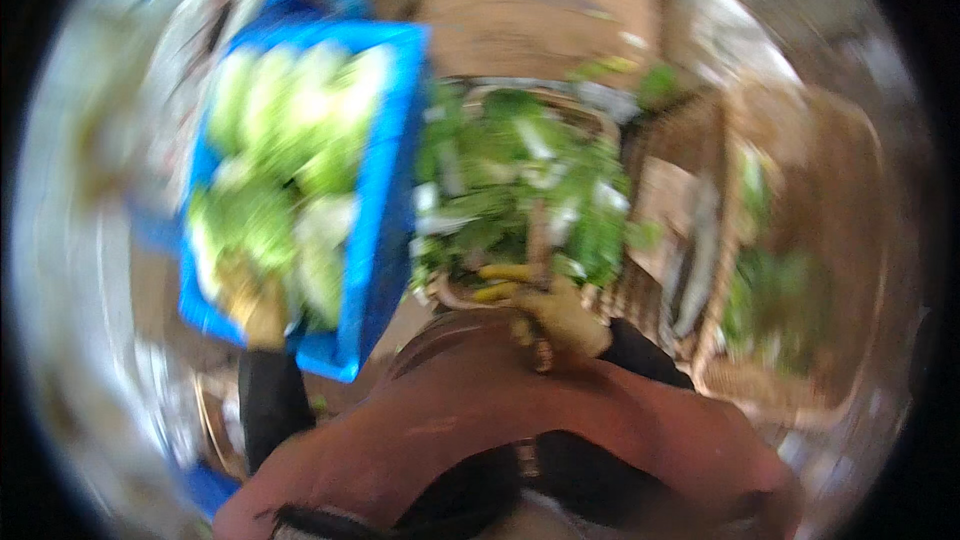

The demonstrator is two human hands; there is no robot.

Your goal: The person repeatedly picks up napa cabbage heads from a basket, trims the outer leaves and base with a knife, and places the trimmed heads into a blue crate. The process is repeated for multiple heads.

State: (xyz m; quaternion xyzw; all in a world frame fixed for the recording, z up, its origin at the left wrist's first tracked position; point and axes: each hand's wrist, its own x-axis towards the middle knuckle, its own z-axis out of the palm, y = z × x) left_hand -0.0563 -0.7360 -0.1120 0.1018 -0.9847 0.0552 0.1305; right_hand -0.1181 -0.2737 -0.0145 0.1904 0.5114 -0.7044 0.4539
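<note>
My left hand [259, 311], in a yellowish glove, is at the near end of a blue plastic crate [386, 187]. Its fingers lie around the base of a leafy cabbage head [247, 225]; blur hides the exact grip. More pale green elongated cabbage heads [300, 105] lie side by side at the crate's far end. In front of my body, my gloved right hand [566, 315] is closed around a slim brown knife-like tool [537, 236], pointing away from me. Beyond that hand stands a round basket [450, 296] heaped with loose green leaves [517, 157].
At the right is a large wicker basket [847, 240] with some leaves [772, 300] in it. A brown cardboard-like sheet [532, 15] lies beyond the leaf heap. Between the baskets are cardboard pieces [664, 195]. Motion blur smears the outer surroundings.
</note>
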